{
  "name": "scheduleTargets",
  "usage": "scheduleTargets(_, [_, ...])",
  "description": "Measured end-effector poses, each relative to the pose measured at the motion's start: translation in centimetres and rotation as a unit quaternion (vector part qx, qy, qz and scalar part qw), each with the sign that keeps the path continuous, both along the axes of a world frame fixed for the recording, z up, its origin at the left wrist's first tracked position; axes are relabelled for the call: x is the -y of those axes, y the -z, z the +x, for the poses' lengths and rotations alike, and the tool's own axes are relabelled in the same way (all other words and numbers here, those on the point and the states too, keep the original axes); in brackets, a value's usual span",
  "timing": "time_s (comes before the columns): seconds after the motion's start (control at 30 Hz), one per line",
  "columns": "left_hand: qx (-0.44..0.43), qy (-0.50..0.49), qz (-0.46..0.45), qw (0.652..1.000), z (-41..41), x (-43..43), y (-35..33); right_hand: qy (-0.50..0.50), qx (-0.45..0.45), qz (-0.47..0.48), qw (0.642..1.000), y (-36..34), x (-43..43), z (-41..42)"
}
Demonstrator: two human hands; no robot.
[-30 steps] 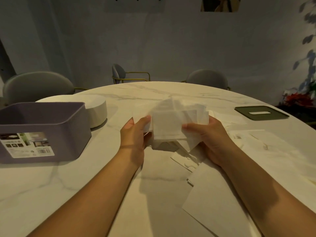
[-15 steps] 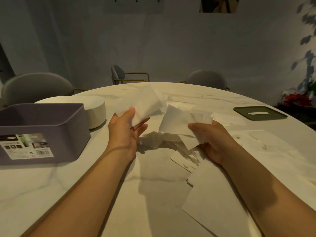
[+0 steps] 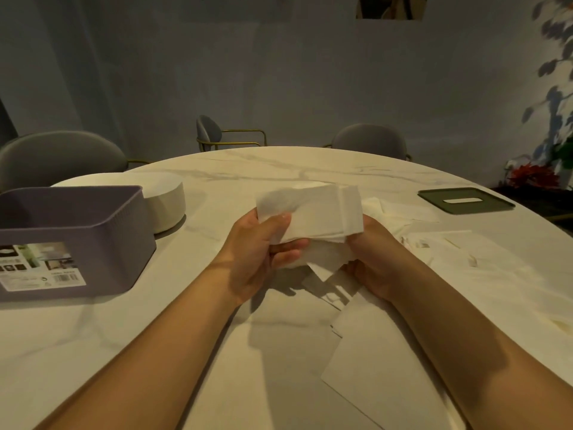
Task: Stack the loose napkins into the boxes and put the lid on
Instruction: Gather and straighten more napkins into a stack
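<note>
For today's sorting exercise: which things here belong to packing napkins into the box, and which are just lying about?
Belongs to the job:
napkin stack, held by the left hand and right hand
loose napkins
purple box
dark green slotted lid

Just lying about:
white round container
grey chairs
red-flowered plant

Dim, warm light; wide-angle edge distortion

**A dining room, by the look of it**

A round marble-patterned table [image 3: 279, 169] stands ringed by padded grey chairs [image 3: 62, 153] on thin gold frames. Red flowers [image 3: 533, 176] sit at the right, beside a wall painted with leaves [image 3: 555, 97].
</note>
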State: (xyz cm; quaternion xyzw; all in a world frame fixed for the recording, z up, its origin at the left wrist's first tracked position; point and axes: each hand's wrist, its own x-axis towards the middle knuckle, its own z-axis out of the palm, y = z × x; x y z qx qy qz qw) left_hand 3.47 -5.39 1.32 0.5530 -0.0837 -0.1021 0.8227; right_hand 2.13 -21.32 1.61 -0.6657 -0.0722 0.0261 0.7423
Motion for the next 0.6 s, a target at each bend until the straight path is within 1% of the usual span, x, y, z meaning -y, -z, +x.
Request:
scheduleTargets(0.1, [0.023,-0.034,0.03,0.999,0.3,0.2,0.7,0.016,-0.028,0.029,0.999,-0.1,-0.2,0.3])
scheduleTargets(0.2, [0.054,-0.062,0.047,0.995,0.2,0.4,1.2,0.015,-0.078,0.087,0.993,-0.5,0.1,0.5])
scheduleTargets(0.23, [0.057,-0.062,0.042,0.996,0.2,0.5,1.2,0.006,-0.078,0.082,0.994,-0.6,0.0,0.4])
scheduleTargets(0.3, [0.062,-0.051,0.03,0.996,-0.1,0.6,1.3,-0.003,-0.046,0.033,0.998,-0.3,-0.1,0.2])
scheduleTargets(0.37, [0.073,-0.074,0.063,0.993,0.0,0.6,1.4,0.031,-0.007,-0.007,0.999,0.2,-0.3,0.2])
scheduleTargets(0.43, [0.085,-0.122,0.111,0.983,0.6,0.2,1.4,0.043,0.029,-0.006,0.999,0.3,0.0,0.4])
scheduleTargets(0.47, [0.087,-0.13,0.119,0.98,1.0,-0.1,1.5,0.035,0.047,0.006,0.998,0.0,0.2,0.4])
scheduleTargets(0.53, [0.071,-0.119,0.121,0.983,1.8,-0.8,1.4,0.002,0.075,0.019,0.997,-0.3,0.6,0.6])
scheduleTargets(0.6, [0.065,-0.087,0.094,0.99,2.3,-1.1,1.4,-0.02,0.087,0.026,0.996,-0.4,1.0,0.7])
